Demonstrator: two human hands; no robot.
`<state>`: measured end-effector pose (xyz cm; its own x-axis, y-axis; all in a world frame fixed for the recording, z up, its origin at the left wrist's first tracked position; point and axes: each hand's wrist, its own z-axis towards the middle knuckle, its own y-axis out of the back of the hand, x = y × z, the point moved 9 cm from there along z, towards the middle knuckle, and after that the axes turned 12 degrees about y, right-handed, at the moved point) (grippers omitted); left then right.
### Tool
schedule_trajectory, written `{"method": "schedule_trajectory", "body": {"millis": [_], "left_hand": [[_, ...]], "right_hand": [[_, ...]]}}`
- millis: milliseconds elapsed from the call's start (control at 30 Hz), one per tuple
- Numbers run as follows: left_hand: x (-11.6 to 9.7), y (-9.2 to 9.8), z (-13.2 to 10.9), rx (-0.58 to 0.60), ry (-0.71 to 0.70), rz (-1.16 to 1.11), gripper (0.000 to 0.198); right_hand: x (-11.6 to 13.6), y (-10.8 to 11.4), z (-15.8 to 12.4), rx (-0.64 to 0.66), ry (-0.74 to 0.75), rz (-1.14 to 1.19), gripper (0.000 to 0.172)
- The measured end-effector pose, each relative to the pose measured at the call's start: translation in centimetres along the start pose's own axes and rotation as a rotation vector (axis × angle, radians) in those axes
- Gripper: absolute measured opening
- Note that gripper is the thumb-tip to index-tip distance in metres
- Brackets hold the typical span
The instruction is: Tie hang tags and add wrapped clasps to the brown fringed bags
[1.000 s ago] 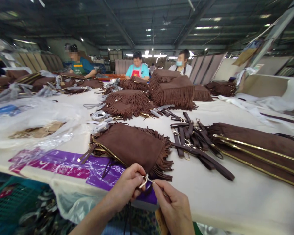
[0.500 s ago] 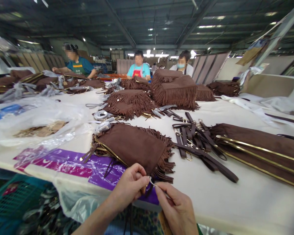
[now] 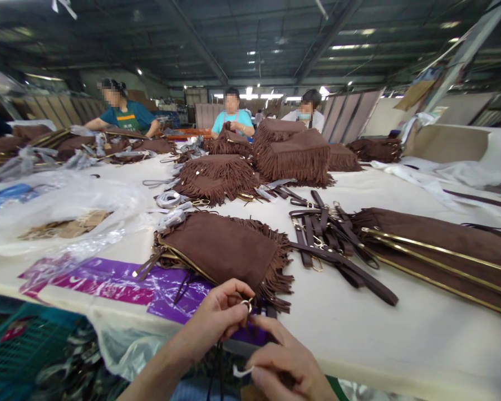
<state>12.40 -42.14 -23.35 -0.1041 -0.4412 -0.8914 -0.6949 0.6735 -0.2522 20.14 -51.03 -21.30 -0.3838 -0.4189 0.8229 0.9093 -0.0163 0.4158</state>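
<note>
Here, left hand (image 3: pixel 221 313) holds one ring (image 3: pixel 249 306), seemingly; right hand (image 3: pixel 290 365), one cord (image 3: pixel 242 372).

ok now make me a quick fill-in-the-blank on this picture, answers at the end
1. The white strip is held by the ____ hand.
2. The gold ring is at the fingertips of the ____ hand.
3. The plastic at the front edge of the nearest fringed bag is ____.
4. The long bag at the picture's right has ____-coloured metal trim.

Missing words: right; left; purple; gold
</note>
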Motion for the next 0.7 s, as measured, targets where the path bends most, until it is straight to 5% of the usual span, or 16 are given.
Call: {"method": "schedule_trajectory", "body": {"millis": [133, 300, 367, 700], "left_hand": [[0.2, -0.1, 0.0, -0.020, 0.018, 0.017, 0.038], [0.3, 0.3, 0.1, -0.085, 0.015, -0.024, 0.030], [0.4, 0.4, 0.2, -0.103, 0.029, -0.036, 0.029], [0.9, 0.6, 0.3, -0.100, 0.096, -0.092, 0.029]], "right_hand": [[-0.1, -0.3, 0.4, 0.039, 0.016, -0.078, 0.018], [-1.4, 7.8, -1.4, -0.302, -0.100, -0.457, 0.027], [-1.1, 9.4, -2.2, -0.414, -0.114, -0.565, 0.025], [-2.7, 2.8, -0.4, -0.459, -0.153, -0.135, 0.025]]}}
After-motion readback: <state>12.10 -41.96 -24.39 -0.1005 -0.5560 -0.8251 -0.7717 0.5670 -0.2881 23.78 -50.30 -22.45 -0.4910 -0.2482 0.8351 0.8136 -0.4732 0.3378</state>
